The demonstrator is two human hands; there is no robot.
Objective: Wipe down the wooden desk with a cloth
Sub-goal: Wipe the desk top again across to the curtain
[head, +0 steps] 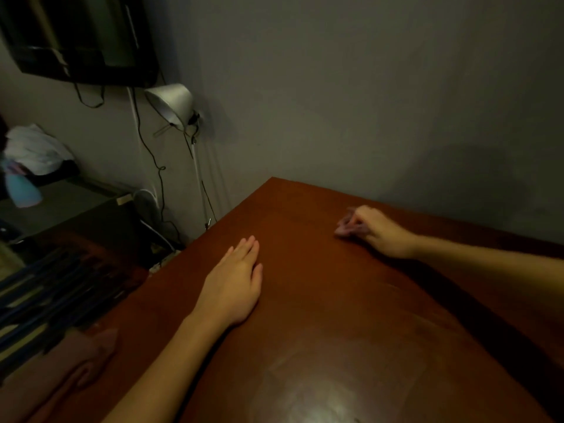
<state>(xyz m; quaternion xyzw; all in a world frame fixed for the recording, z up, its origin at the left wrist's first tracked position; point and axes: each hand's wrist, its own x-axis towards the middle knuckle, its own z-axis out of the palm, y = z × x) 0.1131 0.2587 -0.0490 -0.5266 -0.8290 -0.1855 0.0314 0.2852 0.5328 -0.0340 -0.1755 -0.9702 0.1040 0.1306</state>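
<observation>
While the left hand [236, 282] lies flat on the wooden desk [335, 331], palm down with its fingers straight and close together and nothing in it, the right hand [378, 232] sits at about two o'clock from it, farther back on the desk top and near the wall [366, 87]. That right hand has its fingers curled around a small pinkish cloth [346, 227], which bunches out from under the knuckles on the nine o'clock side and rests on the wood; both the cloth and the fingers are blurred, so the exact grip is hard to read. The two hands are well apart. A pale patch of glare shows on the polished surface toward six o'clock in the view. Beyond the desk's far left corner, at about eleven o'clock from the left hand, a white lamp [171, 102] tilts its shade downward, with dark cables [152, 160] hanging along the wall beside it. A dark screen [76, 41] is mounted above, at ten o'clock in the view. At nine o'clock, a white bundle [33, 151] and a light blue bottle [23, 190] sit on a low dark unit.
</observation>
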